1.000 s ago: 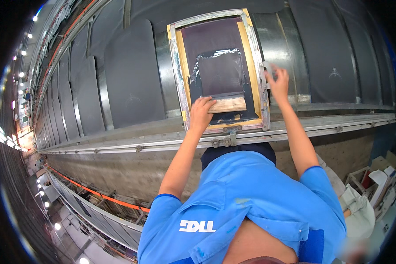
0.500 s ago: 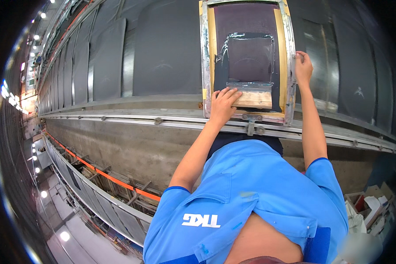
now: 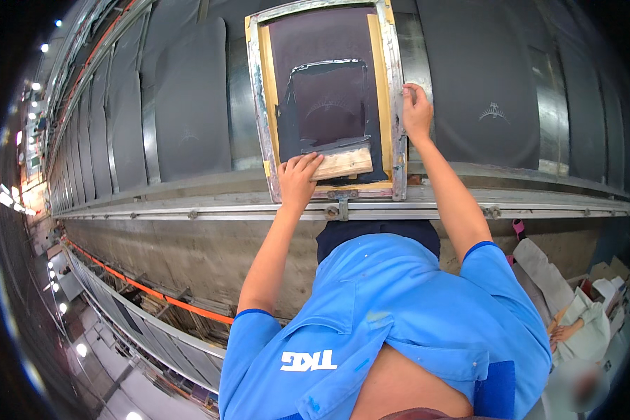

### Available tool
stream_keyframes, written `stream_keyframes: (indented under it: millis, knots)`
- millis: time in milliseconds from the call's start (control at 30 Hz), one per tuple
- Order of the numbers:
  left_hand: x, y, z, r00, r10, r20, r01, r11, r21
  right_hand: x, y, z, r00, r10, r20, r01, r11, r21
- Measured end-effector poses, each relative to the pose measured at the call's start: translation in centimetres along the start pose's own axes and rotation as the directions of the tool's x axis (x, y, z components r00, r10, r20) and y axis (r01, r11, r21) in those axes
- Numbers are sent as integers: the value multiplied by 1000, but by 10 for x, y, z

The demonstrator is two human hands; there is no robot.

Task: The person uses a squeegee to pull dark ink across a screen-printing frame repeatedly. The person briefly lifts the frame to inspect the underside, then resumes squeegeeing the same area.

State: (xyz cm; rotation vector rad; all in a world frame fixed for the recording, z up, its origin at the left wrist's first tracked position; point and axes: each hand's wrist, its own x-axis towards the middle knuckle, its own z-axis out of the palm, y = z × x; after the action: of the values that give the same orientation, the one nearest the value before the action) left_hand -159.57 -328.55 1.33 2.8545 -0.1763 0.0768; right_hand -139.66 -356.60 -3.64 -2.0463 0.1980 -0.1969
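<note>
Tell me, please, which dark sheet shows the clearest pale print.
The first dark sheet right of the framed screen, past the right hand: its pale motif is crisp, while the sheet just left of the screen shows only a faint mark.

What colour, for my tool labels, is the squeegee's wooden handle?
The wooden handle is pale tan, clearest in the head view.

The frame (image 3: 399, 161) looks like scuffed, paint-stained metal; the block (image 3: 346, 163) near its lower edge is pale, grained wood. The dark ink (image 3: 329, 66) looks glossy, the sheets (image 3: 189, 119) matt, the rail (image 3: 259, 209) smooth metal.
</note>
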Motion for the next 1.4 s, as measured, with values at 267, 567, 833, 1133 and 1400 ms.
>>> stream_keyframes:
  millis: [267, 567, 833, 1133, 1400]
  knots:
    - [-42, -20, -8, 995, 101, 21, -100, 993, -57, 0, 11, 15, 999, 47, 12, -46, 994, -102]
    - [90, -60, 7, 997, 75, -37, -75, 997, -14, 17, -51, -10, 831, -338, 442, 528, 729, -436]
    - [191, -77, 5, 999, -39, -23, 37, 997, -74, 30, -78, 48, 697, -261, 668, 614, 698, -368]
    - [63, -49, 5, 999, 18, 41, -14, 995, -95, -105, -70, -2, 710, -158, 686, 499, 800, -333]
    - [189, -74, -3, 998, 6, -66, -10, 998, -69, 28, -77, 39, 736, -433, 521, 623, 735, -267]
